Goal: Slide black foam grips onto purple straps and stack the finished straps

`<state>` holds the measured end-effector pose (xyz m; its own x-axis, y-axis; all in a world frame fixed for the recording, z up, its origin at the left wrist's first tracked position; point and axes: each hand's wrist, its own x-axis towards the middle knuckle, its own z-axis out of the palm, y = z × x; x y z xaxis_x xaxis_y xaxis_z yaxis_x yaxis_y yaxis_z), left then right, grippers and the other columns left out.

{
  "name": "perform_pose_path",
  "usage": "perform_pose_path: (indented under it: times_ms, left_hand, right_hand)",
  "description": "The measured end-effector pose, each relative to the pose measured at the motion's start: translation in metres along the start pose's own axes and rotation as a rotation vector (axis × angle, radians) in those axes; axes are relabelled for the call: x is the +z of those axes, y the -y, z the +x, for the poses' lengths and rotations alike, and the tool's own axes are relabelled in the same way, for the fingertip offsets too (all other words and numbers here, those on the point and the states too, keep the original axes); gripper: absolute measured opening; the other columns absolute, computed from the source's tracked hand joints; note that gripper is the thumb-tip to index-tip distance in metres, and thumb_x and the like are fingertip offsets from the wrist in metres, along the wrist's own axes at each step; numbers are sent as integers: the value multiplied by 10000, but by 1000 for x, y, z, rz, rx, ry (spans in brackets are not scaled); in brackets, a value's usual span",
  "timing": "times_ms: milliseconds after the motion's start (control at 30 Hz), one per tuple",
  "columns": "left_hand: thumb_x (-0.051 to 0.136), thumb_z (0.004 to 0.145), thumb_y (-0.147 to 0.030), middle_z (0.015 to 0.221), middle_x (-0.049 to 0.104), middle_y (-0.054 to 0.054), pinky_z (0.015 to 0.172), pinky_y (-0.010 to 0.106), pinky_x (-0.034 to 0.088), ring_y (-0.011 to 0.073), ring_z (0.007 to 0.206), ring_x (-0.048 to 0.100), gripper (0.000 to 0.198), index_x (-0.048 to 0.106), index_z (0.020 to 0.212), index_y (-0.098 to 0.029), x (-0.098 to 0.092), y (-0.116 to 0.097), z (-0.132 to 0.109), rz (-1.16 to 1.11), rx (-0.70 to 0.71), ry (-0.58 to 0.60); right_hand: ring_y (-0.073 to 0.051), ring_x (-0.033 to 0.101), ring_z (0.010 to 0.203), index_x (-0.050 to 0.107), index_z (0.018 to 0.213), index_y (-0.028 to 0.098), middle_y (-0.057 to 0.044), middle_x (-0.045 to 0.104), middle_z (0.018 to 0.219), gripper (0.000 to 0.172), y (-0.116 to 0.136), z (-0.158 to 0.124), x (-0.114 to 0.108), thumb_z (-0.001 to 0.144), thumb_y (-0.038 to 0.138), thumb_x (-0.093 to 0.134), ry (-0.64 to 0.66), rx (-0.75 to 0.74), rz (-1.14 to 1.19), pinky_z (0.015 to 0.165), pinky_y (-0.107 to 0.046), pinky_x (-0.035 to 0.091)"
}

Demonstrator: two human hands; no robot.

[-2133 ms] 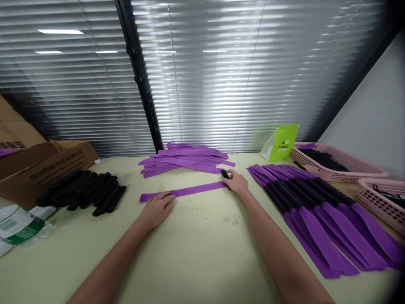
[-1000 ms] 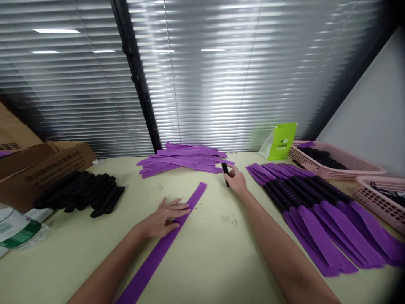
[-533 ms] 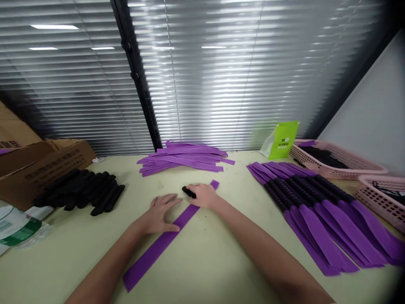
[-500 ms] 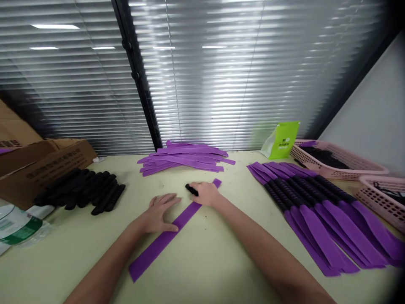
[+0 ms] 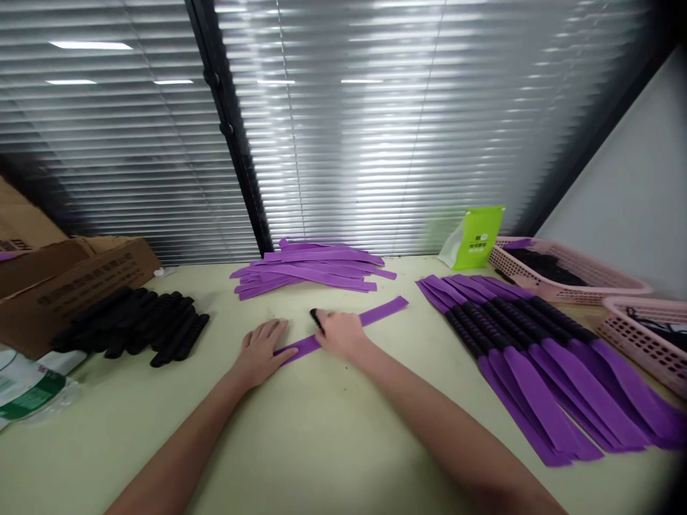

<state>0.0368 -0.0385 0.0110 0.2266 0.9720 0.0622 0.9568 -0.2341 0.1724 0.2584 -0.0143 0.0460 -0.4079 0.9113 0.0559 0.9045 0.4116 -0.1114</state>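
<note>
A flat purple strip (image 5: pixel 384 310) lies slantwise across the middle of the table, running beneath both hands. My left hand (image 5: pixel 264 355) rests palm down over its near end, fingers stretched out and the thumb on the strip. In my right hand (image 5: pixel 341 333) I grip a black ribbed foam sleeve (image 5: pixel 316 319), closed fingers hiding most of it. That hand sits over the strip's middle.
Loose purple strips (image 5: pixel 316 268) are piled by the window. Black sleeves (image 5: pixel 139 322) lie left beside a cardboard box (image 5: pixel 80 279). On the right are sleeved strips (image 5: pixel 515 336), a green pouch (image 5: pixel 476 239) and pink baskets (image 5: pixel 585 290).
The purple strip has turned flatter, its far end shifting right and its near end drawn up under my left hand. My left hand moved slightly away and left; the black sleeve tilted in my right hand.
</note>
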Motion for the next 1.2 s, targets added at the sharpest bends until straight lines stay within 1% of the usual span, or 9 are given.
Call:
perform_pose_path:
  times_ms: [100, 200, 400, 600, 733, 867, 967, 1033, 1200]
  left_hand:
    - [346, 836, -687, 1489, 335, 92, 1073, 481, 236, 303, 1359, 282, 739, 325, 1437, -258, 0, 1, 1, 13, -32, 1]
    - [334, 822, -712, 1508, 302, 89, 1075, 514, 214, 317, 1368, 259, 773, 294, 1450, -265, 0, 4, 1, 24, -51, 26]
    - [324, 771, -777, 1543, 215, 86, 1062, 614, 140, 373, 1390, 179, 853, 223, 1471, -300, 0, 10, 3, 25, -110, 78]
    - [361, 757, -776, 1546, 200, 108, 1046, 645, 114, 403, 1391, 152, 872, 217, 1472, -297, 2, 16, 8, 27, -154, 78]
    - [372, 748, -780, 1538, 219, 124, 1040, 645, 134, 412, 1384, 170, 886, 239, 1467, -282, 1, 18, 9, 36, -201, 65]
    - [387, 749, -772, 1507, 295, 127, 1038, 640, 157, 401, 1361, 234, 869, 282, 1451, -270, -4, 16, 8, 63, -224, 1]
    - [402, 805, -696, 1428, 425, 125, 1063, 564, 188, 350, 1298, 360, 739, 374, 1398, -256, -9, 13, 7, 139, -204, -132]
    - [386, 854, -624, 1350, 509, 121, 1038, 498, 262, 321, 1216, 457, 617, 454, 1334, -242, -13, 10, 6, 183, -201, -191]
    - [318, 890, -548, 1092, 638, 124, 869, 437, 386, 296, 997, 591, 487, 611, 1057, -198, -23, 3, 2, 216, -257, -161]
  right_hand:
    - [-259, 647, 803, 521, 1175, 218, -92, 695, 936, 380, 26, -2, 7, 841, 389, 461, 28, -58, 30, 665, -335, 448]
    - [-254, 651, 792, 534, 1157, 237, -84, 692, 914, 364, 18, -1, 8, 825, 372, 465, 30, -33, 30, 630, -316, 446]
    - [-229, 644, 807, 520, 1205, 283, -65, 684, 935, 386, -60, 0, 1, 832, 369, 473, 20, 224, 66, 610, -281, 446]
    - [-274, 625, 934, 517, 1257, 301, -98, 655, 1051, 449, -144, -12, -6, 818, 391, 497, -39, 551, 18, 710, -343, 460]
    - [-298, 619, 966, 535, 1253, 299, -107, 647, 1065, 461, -179, -20, -7, 809, 416, 494, -85, 689, 19, 733, -372, 462]
    - [-314, 618, 978, 541, 1252, 314, -115, 641, 1082, 464, -185, -23, -4, 804, 423, 489, -124, 747, 74, 740, -398, 464]
    - [-315, 612, 992, 528, 1265, 318, -115, 637, 1090, 468, -181, -23, -3, 807, 406, 490, -133, 739, 71, 749, -406, 463]
    - [-311, 615, 979, 533, 1252, 306, -117, 640, 1073, 446, -177, -23, -3, 818, 397, 482, -127, 735, 41, 745, -406, 462]
    - [-286, 621, 944, 552, 1192, 244, -124, 644, 1036, 368, -165, -20, -6, 850, 337, 455, -127, 687, -67, 749, -388, 454]
